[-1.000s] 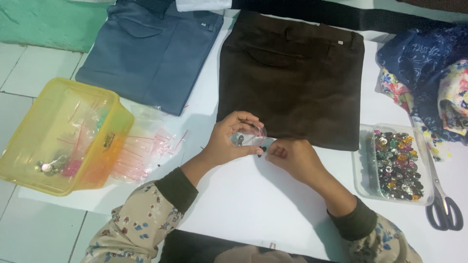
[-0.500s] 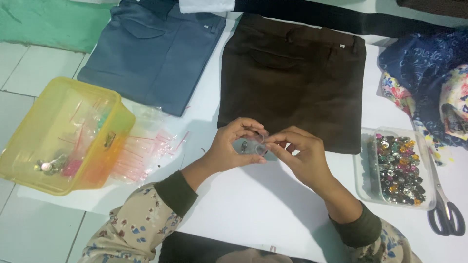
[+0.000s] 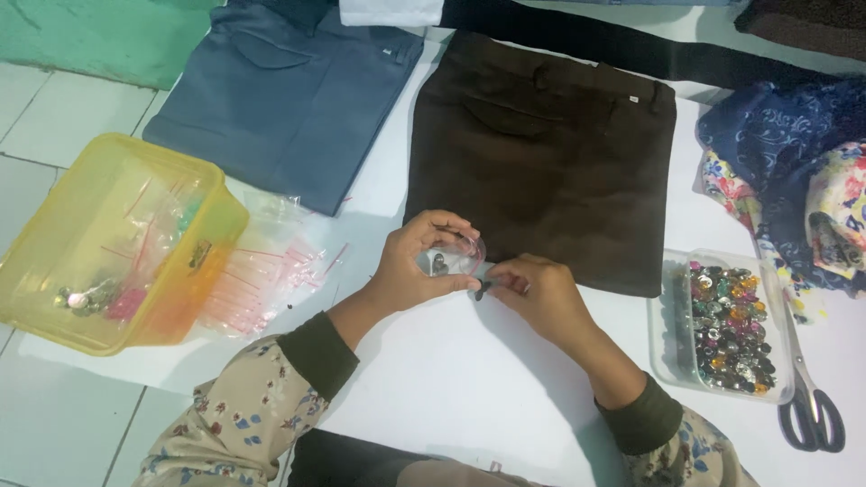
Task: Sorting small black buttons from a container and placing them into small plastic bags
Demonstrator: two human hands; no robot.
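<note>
— What's in my left hand (image 3: 417, 269)?

— A small clear bag (image 3: 454, 257) with dark bits inside; the grip is curled around it, thumb pressed under it.

— And my right hand (image 3: 538, 293)?

— Just beside it, fingertips pinching a small dark button (image 3: 484, 289) at the bag's mouth. Brown trousers (image 3: 550, 153) lie just beyond both grips; the tray of buttons (image 3: 672, 361) sits off the right hand's side.
</note>
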